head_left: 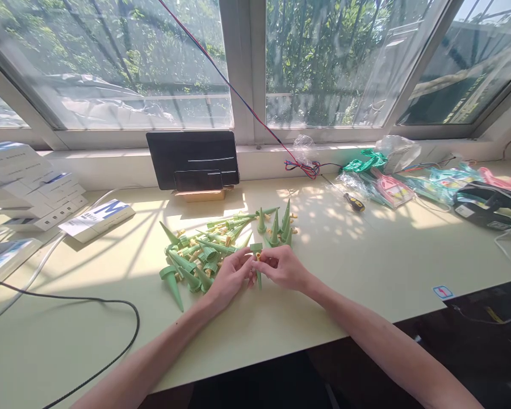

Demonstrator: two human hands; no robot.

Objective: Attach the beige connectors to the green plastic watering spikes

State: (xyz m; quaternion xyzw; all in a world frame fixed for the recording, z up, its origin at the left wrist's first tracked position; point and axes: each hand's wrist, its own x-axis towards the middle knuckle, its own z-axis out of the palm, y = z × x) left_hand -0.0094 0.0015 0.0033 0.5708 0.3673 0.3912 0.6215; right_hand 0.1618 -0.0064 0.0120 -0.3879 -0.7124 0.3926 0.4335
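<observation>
Both my hands meet over one green cone-shaped spike (258,262) with a small yellow part, held just above the pale table (366,267). My left hand (230,276) pinches it from the left, my right hand (283,267) grips it from the right, fingers curled. Left of my hands lies a heap of several green spikes (196,255) with yellow fittings. Behind my hands a few more spikes (276,224) stand upright on their wide ends.
A dark tablet (193,158) leans on a stand by the window. White boxes (29,187) sit at the left, a black cable (89,301) crosses the front left. A screwdriver (354,202), plastic bags (392,170) and a black strap device (489,205) lie at right.
</observation>
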